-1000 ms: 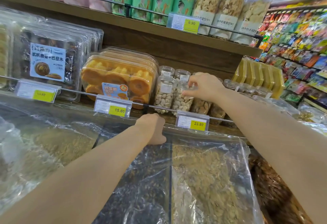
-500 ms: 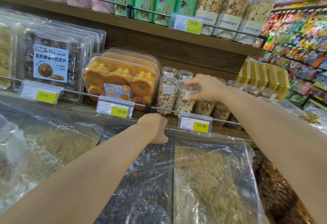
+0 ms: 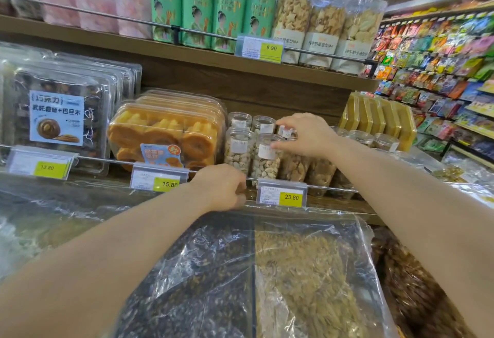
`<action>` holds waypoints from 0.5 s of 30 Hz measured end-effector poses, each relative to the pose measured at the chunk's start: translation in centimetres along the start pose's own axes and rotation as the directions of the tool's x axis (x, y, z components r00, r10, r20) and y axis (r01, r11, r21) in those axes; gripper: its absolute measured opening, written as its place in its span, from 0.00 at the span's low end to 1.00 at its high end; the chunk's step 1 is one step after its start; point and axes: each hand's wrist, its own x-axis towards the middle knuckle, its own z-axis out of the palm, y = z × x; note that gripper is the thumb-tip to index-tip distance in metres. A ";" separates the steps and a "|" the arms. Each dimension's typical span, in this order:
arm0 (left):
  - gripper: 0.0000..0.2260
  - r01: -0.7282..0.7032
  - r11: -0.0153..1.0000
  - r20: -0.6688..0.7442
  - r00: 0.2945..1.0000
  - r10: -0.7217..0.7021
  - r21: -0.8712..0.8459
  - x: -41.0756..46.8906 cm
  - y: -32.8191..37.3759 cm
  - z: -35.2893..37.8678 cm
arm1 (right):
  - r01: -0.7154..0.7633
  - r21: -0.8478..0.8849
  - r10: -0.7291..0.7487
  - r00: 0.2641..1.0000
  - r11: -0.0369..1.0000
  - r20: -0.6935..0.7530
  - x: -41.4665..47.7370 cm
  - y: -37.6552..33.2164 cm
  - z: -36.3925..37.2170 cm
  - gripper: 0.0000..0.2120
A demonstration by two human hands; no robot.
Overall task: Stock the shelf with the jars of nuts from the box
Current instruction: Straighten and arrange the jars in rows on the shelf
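Clear jars of nuts stand in rows on the middle shelf (image 3: 334,205). Two front jars hold pistachios (image 3: 238,154) (image 3: 267,160); darker nut jars (image 3: 295,168) stand to their right. My right hand (image 3: 307,134) hovers over the jar tops with its fingers apart. Its thumb tip touches the rim of the second pistachio jar and its index finger reaches over a jar in the row behind. My left hand (image 3: 224,188) is curled into a fist against the shelf's front edge, by the wire rail (image 3: 107,160). No box is in view.
A tub of orange pastries (image 3: 165,134) stands just left of the jars and yellow packs (image 3: 379,118) to their right. Price tags (image 3: 282,194) clip onto the rail. Plastic-covered bulk bins (image 3: 307,271) lie below. The upper shelf carries green tins (image 3: 197,11) and biscuit jars.
My right hand has lifted off the second pistachio jar, which now stands in the front row, and has shifted slightly right. My left hand has stayed put.
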 end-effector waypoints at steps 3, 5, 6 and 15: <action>0.11 -0.096 0.992 -0.284 0.956 0.068 -0.086 1.8 0.7 -3.1 | -0.099 0.106 0.109 0.990 0.989 -0.092 -0.3 2.4 -0.9 0.24; 0.13 -0.122 0.988 -0.341 0.937 0.082 -0.099 3.8 1.1 -4.8 | -0.175 0.181 0.188 0.981 0.968 -0.054 -0.4 4.1 -0.8 0.22; 0.14 -0.119 0.989 -0.336 0.938 0.082 -0.090 4.8 1.3 -5.4 | -0.207 0.210 0.220 0.975 0.955 -0.038 -0.4 4.8 -0.7 0.21; 0.25 -0.161 0.985 -0.043 0.986 0.164 0.056 11.6 2.2 -5.8 | -0.278 0.194 0.287 0.958 0.941 -0.022 3.5 7.2 1.5 0.19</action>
